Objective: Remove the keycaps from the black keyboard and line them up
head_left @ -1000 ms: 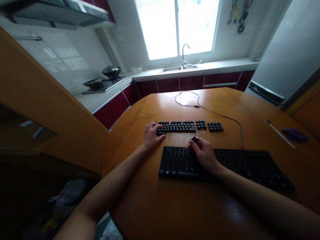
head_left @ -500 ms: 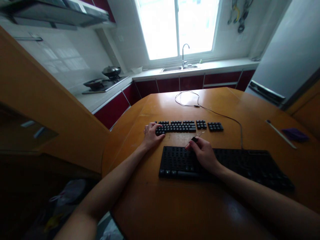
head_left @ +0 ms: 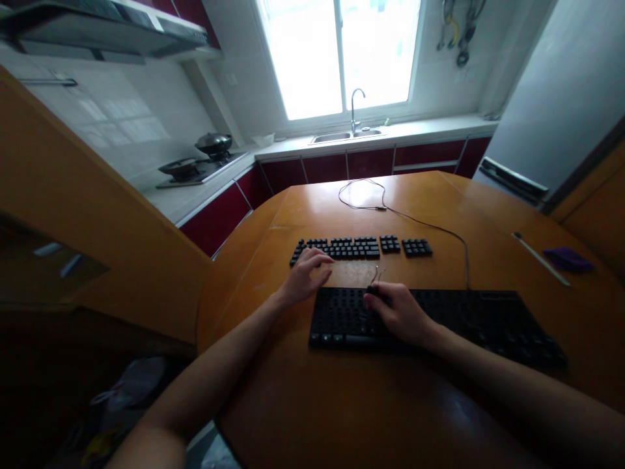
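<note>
A black keyboard (head_left: 488, 326) lies on the round wooden table (head_left: 342, 404), its switch grid bare over most of its width. Behind it, loose black keycaps (head_left: 351, 247) are laid out in rows. My right hand (head_left: 398, 312) rests on the keyboard's left half, closed on a small wire keycap puller (head_left: 375, 281) whose loops point away from me. My left hand (head_left: 307, 277) sits between the keycap rows and the keyboard's top left corner, fingers curled together. What they hold is hidden.
The keyboard's cable (head_left: 420, 225) loops across the far table. A thin stick (head_left: 540, 259) and a purple cloth (head_left: 569, 259) lie at the right edge. Beyond are a counter with a sink (head_left: 342, 135), a stove with pans (head_left: 195, 166) and a fridge (head_left: 551, 98).
My left hand has drawn back from the left end of the keycap rows toward the keyboard. My right hand has moved slightly nearer me on the keyboard. The camera tilted a little.
</note>
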Motion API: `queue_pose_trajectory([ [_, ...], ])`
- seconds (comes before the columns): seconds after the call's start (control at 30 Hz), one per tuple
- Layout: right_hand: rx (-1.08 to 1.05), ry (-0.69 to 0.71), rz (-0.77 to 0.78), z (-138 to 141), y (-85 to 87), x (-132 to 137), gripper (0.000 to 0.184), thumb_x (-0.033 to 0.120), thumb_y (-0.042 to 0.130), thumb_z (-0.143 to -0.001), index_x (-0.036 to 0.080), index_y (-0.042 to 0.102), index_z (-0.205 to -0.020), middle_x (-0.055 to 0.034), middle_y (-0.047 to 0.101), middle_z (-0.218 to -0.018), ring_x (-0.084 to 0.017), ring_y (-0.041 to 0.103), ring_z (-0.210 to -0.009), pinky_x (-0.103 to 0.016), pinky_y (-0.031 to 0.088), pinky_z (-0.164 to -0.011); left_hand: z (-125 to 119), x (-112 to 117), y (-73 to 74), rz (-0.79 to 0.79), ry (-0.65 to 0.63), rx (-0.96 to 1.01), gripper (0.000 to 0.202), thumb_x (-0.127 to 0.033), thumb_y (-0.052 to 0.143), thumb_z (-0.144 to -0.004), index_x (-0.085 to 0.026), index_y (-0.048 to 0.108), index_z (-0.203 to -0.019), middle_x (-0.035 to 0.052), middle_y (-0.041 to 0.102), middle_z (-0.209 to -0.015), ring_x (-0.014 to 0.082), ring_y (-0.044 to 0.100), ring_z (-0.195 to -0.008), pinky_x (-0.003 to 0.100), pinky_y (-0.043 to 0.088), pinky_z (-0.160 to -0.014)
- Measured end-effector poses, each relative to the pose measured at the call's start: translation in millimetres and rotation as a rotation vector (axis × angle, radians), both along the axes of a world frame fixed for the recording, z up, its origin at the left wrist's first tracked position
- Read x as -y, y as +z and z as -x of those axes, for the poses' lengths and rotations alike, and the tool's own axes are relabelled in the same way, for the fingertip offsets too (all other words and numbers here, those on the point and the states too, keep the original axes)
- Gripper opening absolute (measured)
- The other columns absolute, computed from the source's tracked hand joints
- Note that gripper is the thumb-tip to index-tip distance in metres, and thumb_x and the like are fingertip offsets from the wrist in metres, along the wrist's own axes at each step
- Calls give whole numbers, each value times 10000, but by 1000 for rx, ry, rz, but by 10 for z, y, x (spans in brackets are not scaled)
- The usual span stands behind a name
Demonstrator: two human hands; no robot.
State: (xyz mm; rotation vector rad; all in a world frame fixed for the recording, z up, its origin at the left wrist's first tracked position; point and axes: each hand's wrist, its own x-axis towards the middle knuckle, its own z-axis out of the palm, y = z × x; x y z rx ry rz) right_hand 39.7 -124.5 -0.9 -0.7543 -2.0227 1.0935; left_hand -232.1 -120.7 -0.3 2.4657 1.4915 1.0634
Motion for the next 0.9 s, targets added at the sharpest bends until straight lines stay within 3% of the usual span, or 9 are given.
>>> queue_pose_trajectory([
  [0.1,49,77,-2,-21,-13,13,243,254,553,-942,167,580,-717,-3,601,-657,-140,520,-623,-264,397,-604,-245,173,97,115,-358,-118,129,-274,591,-920,-205,671,-994,56,667,-931,191,571,-912,360,438,-875],
  [0.23,112,262,-123,-35,-20,17,206,213,538,-948,165,600,-758,-12,630,-704,-130,518,-626,-253,400,-601,-472,343,141,155,-536,-280,168,-351,644,-875,-207,662,-961,63,671,-922,212,551,-902,367,420,-845],
  [0.4,149,403,-475,-80,9,13,173,190,531,-938,173,590,-776,-51,646,-765,-154,543,-686,-280,423,-660,-567,381,101,167,-509,-312,270,-469,664,-855,-200,646,-869,58,632,-851,212,536,-876,358,415,-824],
  [0.5,165,394,-569,-80,-9,10,184,215,522,-947,181,582,-777,-58,645,-764,-166,550,-697,-292,423,-665,-594,373,77,196,-475,-270,359,-543,672,-839,-186,639,-827,55,615,-829,207,534,-852,353,420,-818],
  [0.63,123,291,-480,-57,-62,-10,194,220,542,-944,182,559,-754,-49,634,-722,-157,538,-649,-281,410,-627,-607,376,88,259,-488,-196,386,-543,719,-809,-173,663,-904,65,636,-911,213,552,-888,363,426,-865],
  [0.9,85,294,-325,-54,-81,-32,199,198,573,-923,173,564,-725,-24,621,-701,-136,522,-626,-259,395,-612,-593,379,123,309,-496,-164,406,-532,774,-761,-168,679,-913,65,637,-936,218,563,-903,371,447,-881],
])
